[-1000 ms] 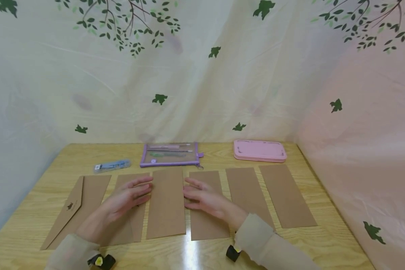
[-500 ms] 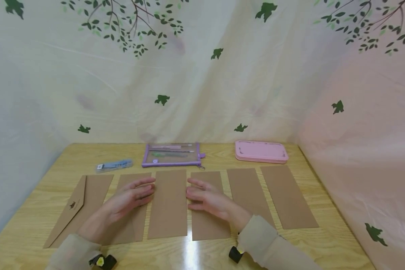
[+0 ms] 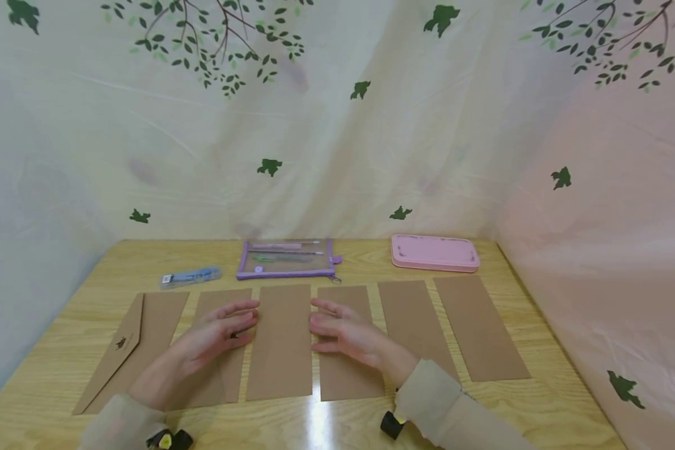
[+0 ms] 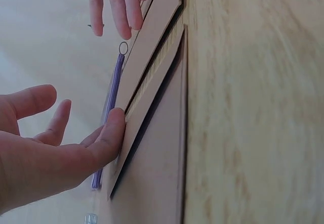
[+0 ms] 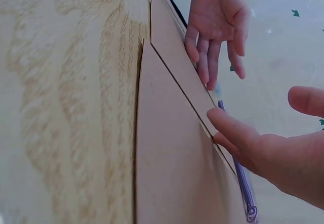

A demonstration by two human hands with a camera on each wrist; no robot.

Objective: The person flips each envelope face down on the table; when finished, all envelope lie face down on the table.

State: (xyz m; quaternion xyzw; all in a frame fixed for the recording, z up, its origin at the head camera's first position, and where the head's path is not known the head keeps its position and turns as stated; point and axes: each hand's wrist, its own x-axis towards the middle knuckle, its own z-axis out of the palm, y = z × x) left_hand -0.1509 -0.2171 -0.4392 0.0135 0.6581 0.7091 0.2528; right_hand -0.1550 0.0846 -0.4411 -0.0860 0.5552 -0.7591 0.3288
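Several brown paper envelopes lie side by side in a row. My left hand [image 3: 216, 334] is at the left long edge of a middle envelope [image 3: 279, 344], above the neighbouring envelope [image 3: 233, 378], which it partly covers. At the opposite edge is my right hand [image 3: 345, 334], over another envelope [image 3: 351, 381]. Both palms face inward with fingers extended and loosely bent, and neither hand grips anything. Whether the fingertips touch the middle envelope's edges, I cannot tell. The leftmost envelope [image 3: 160, 325] shows a pointed flap with a small black print.
Behind the row lie a slim clear case with blue contents [image 3: 191, 276], a purple-edged transparent zip pouch [image 3: 287, 273] with pens, and a pink flat box [image 3: 435, 252]. The wooden table [image 3: 484, 419] ends at a leaf-printed curtain [image 3: 326, 187].
The middle envelope, slightly raised and skewed a second ago, now lies flat and in line with the others. Both hands stay almost still beside it. The head view has shifted a little.
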